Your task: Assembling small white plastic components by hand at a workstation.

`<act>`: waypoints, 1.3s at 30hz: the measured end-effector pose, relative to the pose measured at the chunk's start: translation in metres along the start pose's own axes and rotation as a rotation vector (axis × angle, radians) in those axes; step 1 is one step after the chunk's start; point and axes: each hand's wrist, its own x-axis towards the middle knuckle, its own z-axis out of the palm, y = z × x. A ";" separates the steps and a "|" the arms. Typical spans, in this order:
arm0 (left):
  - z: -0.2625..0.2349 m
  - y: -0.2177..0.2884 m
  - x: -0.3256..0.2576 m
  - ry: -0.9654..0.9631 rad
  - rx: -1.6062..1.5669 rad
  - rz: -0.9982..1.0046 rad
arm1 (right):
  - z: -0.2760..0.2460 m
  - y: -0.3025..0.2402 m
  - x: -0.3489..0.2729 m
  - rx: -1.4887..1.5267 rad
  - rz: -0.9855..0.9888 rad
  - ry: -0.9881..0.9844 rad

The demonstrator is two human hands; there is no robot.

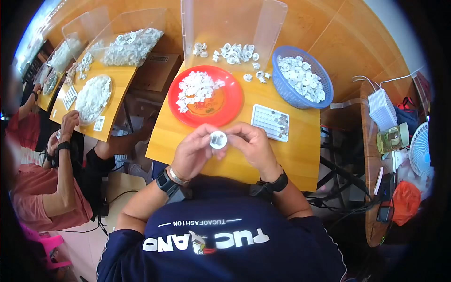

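Above the near edge of the wooden table, my left hand (193, 149) holds a small round white plastic part (218, 145) between thumb and fingers. A dark patch shows in the middle of its face. My right hand (256, 146) is closed, thumb and fingertips pinched at the part's right edge; anything tiny between them is hidden. Just beyond my hands lies a red plate (233, 104) with a heap of small white plastic pieces (193, 89). To its right is a white slotted tray (264, 123), with small dark metallic pieces (283, 123) along its right side.
A blue basket (283, 89) of round white parts stands at the table's far right. Behind the plate, a clear plastic bin (230, 23) has similar parts (236, 52) at its mouth. Left, a person (61, 188) works at another table (123, 89). A fan (419, 149) stands far right.
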 end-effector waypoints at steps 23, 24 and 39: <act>0.003 -0.003 0.001 0.136 0.241 0.049 | 0.013 -0.013 0.001 -0.949 -0.718 0.250; 0.003 -0.003 0.001 0.139 0.256 0.053 | 0.013 -0.013 0.000 -0.973 -0.722 0.246; 0.002 -0.003 0.001 0.116 0.526 0.057 | 0.017 -0.008 -0.002 -0.444 -0.384 0.206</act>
